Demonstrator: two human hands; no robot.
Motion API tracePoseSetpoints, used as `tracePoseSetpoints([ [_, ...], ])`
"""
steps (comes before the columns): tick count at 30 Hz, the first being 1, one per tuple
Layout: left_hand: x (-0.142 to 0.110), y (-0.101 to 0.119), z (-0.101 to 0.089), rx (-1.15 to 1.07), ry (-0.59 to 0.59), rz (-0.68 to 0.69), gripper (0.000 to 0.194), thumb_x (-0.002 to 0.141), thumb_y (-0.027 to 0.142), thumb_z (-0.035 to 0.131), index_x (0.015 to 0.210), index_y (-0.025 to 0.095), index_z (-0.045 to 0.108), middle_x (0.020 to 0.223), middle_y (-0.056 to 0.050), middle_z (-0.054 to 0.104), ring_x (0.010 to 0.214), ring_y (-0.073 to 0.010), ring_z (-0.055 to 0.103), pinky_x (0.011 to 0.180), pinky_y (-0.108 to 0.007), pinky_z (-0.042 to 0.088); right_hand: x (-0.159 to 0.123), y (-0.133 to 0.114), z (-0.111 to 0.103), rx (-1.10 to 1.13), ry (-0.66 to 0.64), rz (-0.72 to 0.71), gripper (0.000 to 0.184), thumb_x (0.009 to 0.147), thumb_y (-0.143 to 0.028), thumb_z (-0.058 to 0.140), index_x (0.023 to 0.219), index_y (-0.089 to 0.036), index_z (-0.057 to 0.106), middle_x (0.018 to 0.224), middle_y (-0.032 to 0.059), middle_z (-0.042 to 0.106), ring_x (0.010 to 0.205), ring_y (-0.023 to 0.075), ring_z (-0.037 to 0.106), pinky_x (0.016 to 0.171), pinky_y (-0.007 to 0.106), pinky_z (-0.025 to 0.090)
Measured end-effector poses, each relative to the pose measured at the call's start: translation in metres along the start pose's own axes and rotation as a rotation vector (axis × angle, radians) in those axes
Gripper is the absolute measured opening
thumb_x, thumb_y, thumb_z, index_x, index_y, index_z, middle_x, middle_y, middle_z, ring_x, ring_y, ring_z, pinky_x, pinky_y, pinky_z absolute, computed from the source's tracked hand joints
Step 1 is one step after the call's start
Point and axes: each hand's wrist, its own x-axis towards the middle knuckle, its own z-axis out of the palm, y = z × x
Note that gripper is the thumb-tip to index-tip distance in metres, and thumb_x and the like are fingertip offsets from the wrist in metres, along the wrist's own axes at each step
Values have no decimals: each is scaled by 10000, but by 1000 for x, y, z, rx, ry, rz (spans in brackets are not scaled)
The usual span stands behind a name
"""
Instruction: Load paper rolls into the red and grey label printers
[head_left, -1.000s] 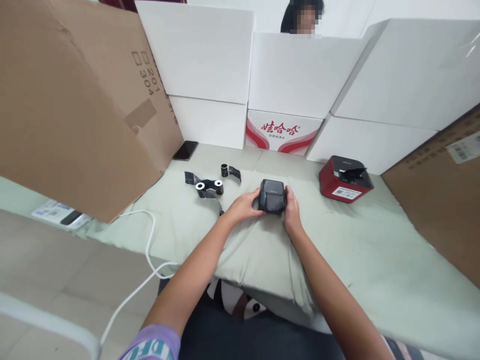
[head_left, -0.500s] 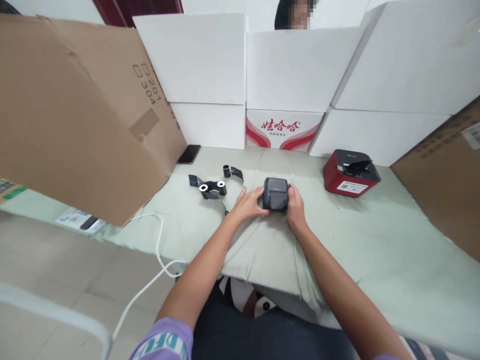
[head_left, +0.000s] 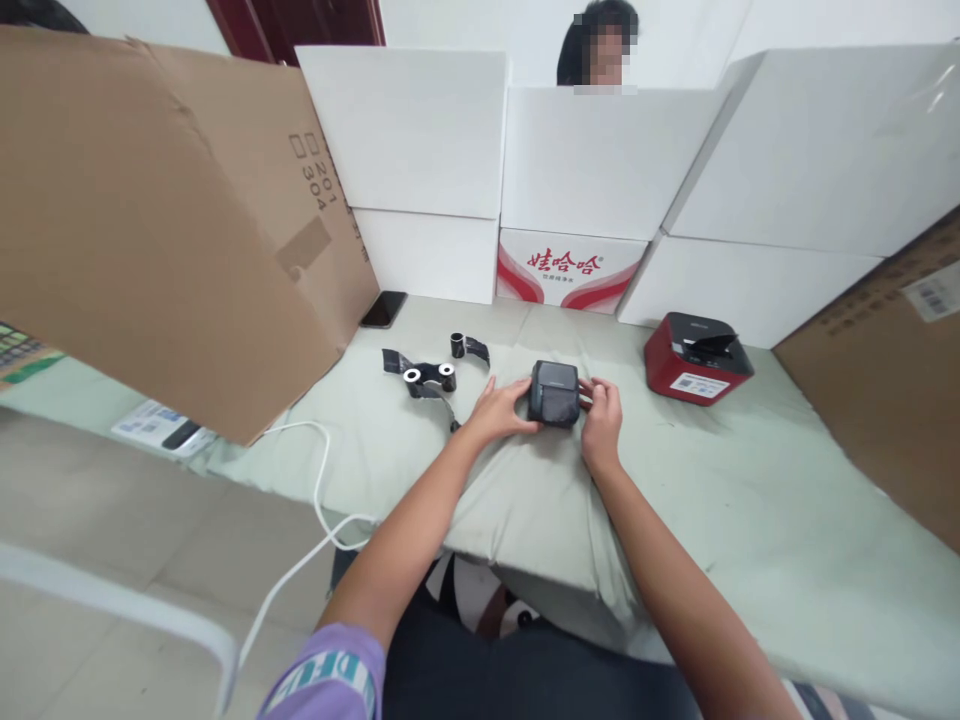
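A small dark, boxy device that looks like a portable printer (head_left: 556, 394) sits on the cloth in front of me. My left hand (head_left: 496, 408) is closed on its left side, thumb at the near corner and fingers at the far one. Against its right side, my right hand (head_left: 602, 412) has bent fingers with the tips at the edge; what they press or grip there is partly hidden. To the left lie black film rolls on pale cores: a joined pair (head_left: 430, 378) with loose tails, and a single roll (head_left: 458, 346) with a curled strip.
A red and black box-shaped device (head_left: 697, 358) stands at the right. A phone (head_left: 383, 309) lies at the back left. White boxes (head_left: 427, 255) wall the back, cardboard (head_left: 247, 230) the left. A white cable (head_left: 322, 470) hangs over the front edge. A person is behind the boxes.
My right hand has shifted slightly right, its fingers drawn back to the printer's side edge. My left hand keeps its hold. The whole view has tilted a little.
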Motion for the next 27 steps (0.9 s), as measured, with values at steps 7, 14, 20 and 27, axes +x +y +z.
tracePoseSetpoints([
  [7, 0, -2, 1, -6, 11, 5, 943, 692, 480, 773, 1542, 250, 435, 1549, -120, 511, 1438, -317, 490, 1289, -570, 32, 0, -8, -1, 61, -8, 56, 434, 916, -595, 407, 1119, -232, 531, 1231, 155, 695, 1073, 240, 689, 875, 376, 559],
  [14, 2, -3, 1, -15, 8, 2, 941, 684, 476, 784, 1534, 255, 447, 1554, -117, 506, 1446, -329, 478, 1281, -588, -6, -1, -10, -2, 36, -27, 73, 439, 919, -594, 390, 1122, -233, 536, 1251, 156, 689, 1033, 237, 688, 847, 359, 547],
  [20, 3, -3, -1, 32, -52, -10, 936, 691, 491, 782, 1534, 262, 445, 1575, -101, 481, 1497, -310, 409, 1290, -562, -5, -3, -2, 0, -82, 11, -55, 476, 908, -607, 458, 1121, -208, 608, 1189, 148, 719, 1052, 270, 675, 876, 409, 527],
  [27, 2, -2, -1, 26, -37, -11, 949, 711, 509, 759, 1552, 231, 417, 1577, -102, 478, 1497, -294, 411, 1299, -537, 4, -5, -5, 0, 17, 54, -57, 428, 933, -525, 448, 1146, -189, 605, 1185, 143, 723, 965, 242, 686, 823, 387, 529],
])
